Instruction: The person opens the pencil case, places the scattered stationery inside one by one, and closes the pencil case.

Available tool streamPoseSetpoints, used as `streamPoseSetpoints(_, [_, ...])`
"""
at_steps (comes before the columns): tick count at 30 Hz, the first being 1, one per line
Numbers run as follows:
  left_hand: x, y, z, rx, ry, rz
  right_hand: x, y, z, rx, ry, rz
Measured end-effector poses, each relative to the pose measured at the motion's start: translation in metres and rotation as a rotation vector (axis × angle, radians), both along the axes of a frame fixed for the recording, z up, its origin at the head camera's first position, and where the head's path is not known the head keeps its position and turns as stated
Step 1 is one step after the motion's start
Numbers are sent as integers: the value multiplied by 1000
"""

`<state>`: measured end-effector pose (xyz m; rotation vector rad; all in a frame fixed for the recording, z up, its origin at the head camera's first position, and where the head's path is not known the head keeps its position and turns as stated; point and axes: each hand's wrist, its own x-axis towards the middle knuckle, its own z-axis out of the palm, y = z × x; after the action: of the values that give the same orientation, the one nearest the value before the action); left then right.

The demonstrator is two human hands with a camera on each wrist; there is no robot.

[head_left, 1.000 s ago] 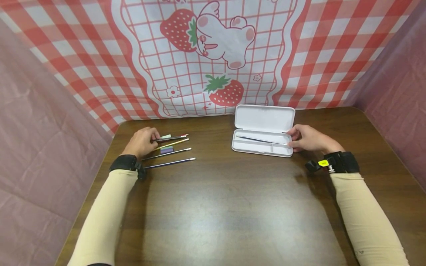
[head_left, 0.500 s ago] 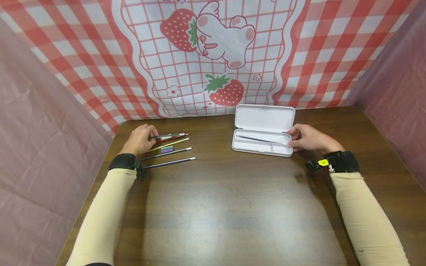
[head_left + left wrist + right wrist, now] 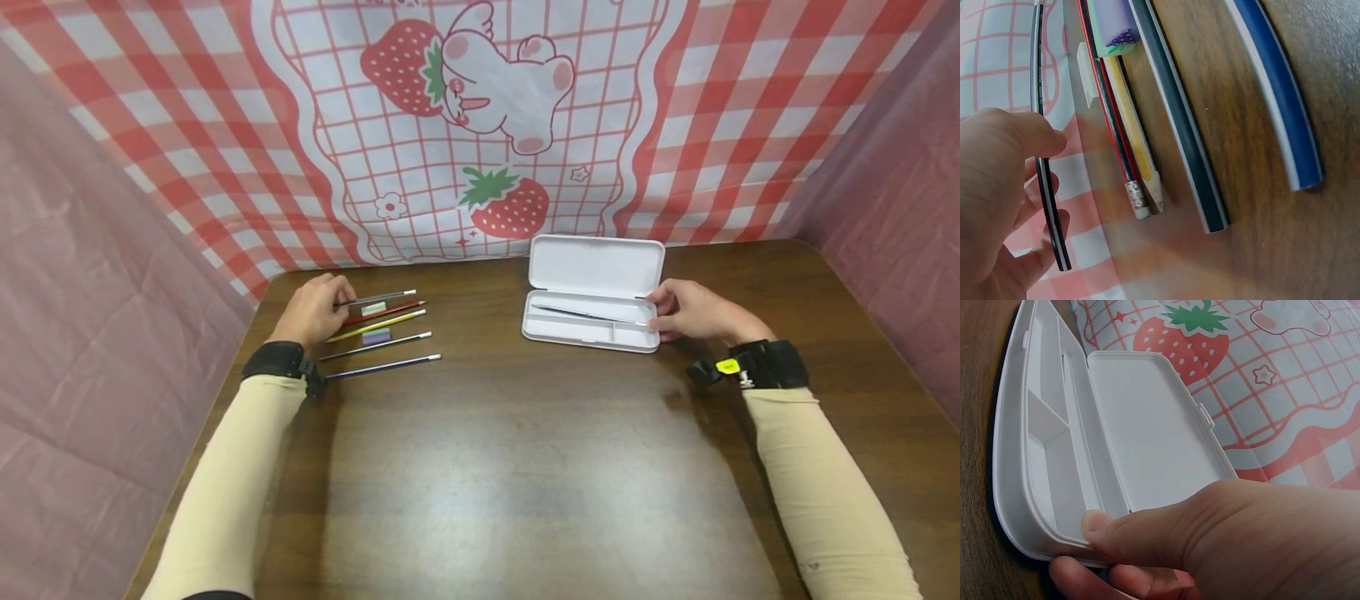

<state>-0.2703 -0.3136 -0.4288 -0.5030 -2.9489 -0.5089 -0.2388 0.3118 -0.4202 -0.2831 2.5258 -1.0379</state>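
Observation:
My left hand (image 3: 309, 310) pinches a black-and-white striped pencil (image 3: 1051, 203) between thumb and fingers, its white eraser end pointing right in the head view. Just below it lie a red-and-black pencil (image 3: 393, 312), a pale block eraser (image 3: 373, 308), a yellow pencil (image 3: 397, 320) and a purple-and-green eraser (image 3: 377, 337). Nearer me are a dark green pencil (image 3: 1188, 144) and a blue pencil (image 3: 386, 367). My right hand (image 3: 693, 310) grips the right end of an open white pencil case (image 3: 592, 343), thumb over the rim, fingers outside. One thin dark pencil (image 3: 585, 314) slants inside the case's long compartment.
The case's lid (image 3: 596, 267) leans back, near the red-and-white strawberry cloth (image 3: 517, 208) behind the table. A divider (image 3: 1047, 415) splits the front of the case into two compartments. Pink drapes (image 3: 82, 358) hang at both sides of the brown table (image 3: 510, 467).
My left hand has drawn the black-striped pencil up and leftward, away from the red pencil and pale eraser, which now show more fully. My right hand still grips the case.

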Motion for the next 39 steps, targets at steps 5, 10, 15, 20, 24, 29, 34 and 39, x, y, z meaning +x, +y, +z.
streamPoseSetpoints(5, [8, 11, 19, -58, -16, 32, -1, -1, 0, -4, 3, 3])
streamPoseSetpoints(10, [8, 13, 32, -70, -9, 40, -1, 0, -2, 1, 4, 3])
streamPoseSetpoints(15, [7, 14, 39, -69, 24, 35, -2, 1, -2, 0, 0, 2])
streamPoseSetpoints(20, [5, 13, 43, -65, 57, 21, -2, 1, -2, 3, -3, 3])
streamPoseSetpoints(24, [3, 13, 46, -66, 64, 6, -2, 1, -3, 2, -5, 1])
streamPoseSetpoints(29, [0, 12, 47, -70, 70, -4, -3, 2, -4, 5, -2, 2])
streamPoseSetpoints(34, [0, 13, 47, -72, 62, 1, -3, 2, -3, 8, -4, -1])
streamPoseSetpoints(39, [1, 15, 45, -81, 45, 6, -2, 2, -3, 5, -2, 0])
